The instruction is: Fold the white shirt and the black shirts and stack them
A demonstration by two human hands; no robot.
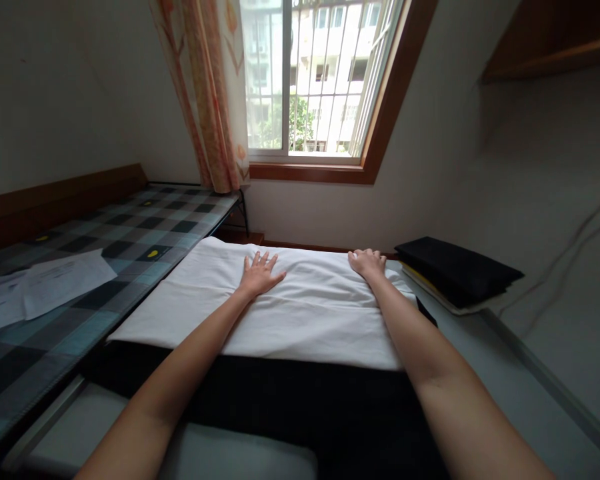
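A white cloth (300, 327) lies spread over a black cloth (280, 393) on a pale table (485, 373), with soft wrinkles running across its middle. My left hand (261, 273) rests flat on the white cloth near its far edge, fingers spread. At the far right part of the same cloth is my right hand (369, 262), its fingers bent over and pressed together at the edge. The fingertips are partly hidden, so what they grip is hard to make out.
A dark folded stack (455, 270) sits at the table's right back. On the left, a checked bed (180, 217) holds papers (65, 283). A curtain (205, 93) hangs beside the barred window (325, 80); a shelf (555, 63) juts out upper right.
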